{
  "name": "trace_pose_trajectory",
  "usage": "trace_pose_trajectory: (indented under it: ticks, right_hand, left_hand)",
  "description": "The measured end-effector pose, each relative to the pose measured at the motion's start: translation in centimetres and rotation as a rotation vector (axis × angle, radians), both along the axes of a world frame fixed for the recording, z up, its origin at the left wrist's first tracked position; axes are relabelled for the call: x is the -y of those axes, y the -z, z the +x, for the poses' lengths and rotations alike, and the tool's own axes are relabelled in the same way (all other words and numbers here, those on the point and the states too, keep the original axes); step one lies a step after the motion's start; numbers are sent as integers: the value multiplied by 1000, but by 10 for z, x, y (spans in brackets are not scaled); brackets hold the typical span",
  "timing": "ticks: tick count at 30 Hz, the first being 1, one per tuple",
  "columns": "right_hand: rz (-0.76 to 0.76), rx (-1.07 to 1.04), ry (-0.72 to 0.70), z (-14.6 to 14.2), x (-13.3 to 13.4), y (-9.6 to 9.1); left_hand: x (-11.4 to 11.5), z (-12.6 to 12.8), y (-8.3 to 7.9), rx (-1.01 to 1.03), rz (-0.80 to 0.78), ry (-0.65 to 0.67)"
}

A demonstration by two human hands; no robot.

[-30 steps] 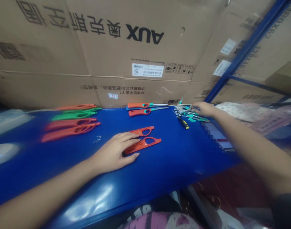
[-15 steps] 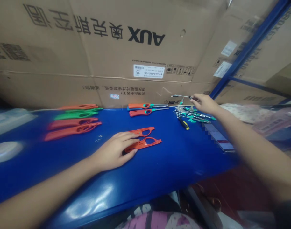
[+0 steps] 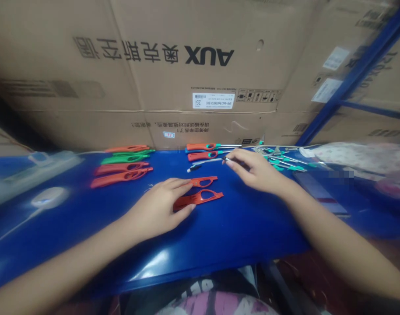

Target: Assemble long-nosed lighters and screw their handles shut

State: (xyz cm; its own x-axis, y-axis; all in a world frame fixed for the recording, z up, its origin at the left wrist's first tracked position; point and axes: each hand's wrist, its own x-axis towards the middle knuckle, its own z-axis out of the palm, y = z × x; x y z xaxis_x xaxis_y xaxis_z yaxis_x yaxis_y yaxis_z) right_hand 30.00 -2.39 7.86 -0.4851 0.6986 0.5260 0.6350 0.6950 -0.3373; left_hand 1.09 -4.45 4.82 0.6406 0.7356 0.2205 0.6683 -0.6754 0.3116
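Observation:
On the blue table, my left hand (image 3: 165,203) rests over the handle ends of two orange lighter casing halves. The near half (image 3: 200,199) passes between its thumb and fingers; the far half (image 3: 205,181) lies under its fingertips. Their left ends are hidden by the hand. My right hand (image 3: 249,168) pinches a thin igniter part (image 3: 206,162) with a pale lead and a dark piece at its left end. It is held just above and beyond the casing halves. Assembled lighters (image 3: 203,155) with metal tubes lie behind it.
Orange, green and red casing pieces (image 3: 123,177) lie in a row at left. A pile of metal tubes with green parts (image 3: 285,162) is at back right, near a phone (image 3: 321,194). A white round object with a cable (image 3: 49,197) sits at left. Cardboard (image 3: 154,87) stands behind.
My right hand has moved left from above the pile of tubes, bringing the igniter part near the casing halves. My left hand stays on the halves. The view has shifted slightly.

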Motion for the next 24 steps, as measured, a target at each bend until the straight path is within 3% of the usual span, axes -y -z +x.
trace_pose_trajectory:
  ticks: [3, 7, 11, 14, 16, 19, 24]
  right_hand:
    - [-47, -113, -38, -14, 9, 17]
    - [-95, -190, -92, -27, 15, 39]
    - [-144, -175, -177, -33, 16, 52]
    - [-147, -122, -252, -33, 16, 56]
    - [-135, -100, -262, -32, 17, 56]
    - [-87, -87, -234, -29, 17, 55]
    - [-54, -31, -230, -23, 15, 52]
  left_hand:
    - [4, 11, 3, 354, -178, -137]
    - [4, 23, 15, 838, -574, -141]
    - [8, 28, 24, 1017, -777, -147]
    - [12, 29, 25, 1068, -836, -158]
    - [13, 27, 24, 1062, -797, -165]
    - [14, 20, 22, 1022, -603, -183]
    - [13, 7, 15, 823, -3, -231]
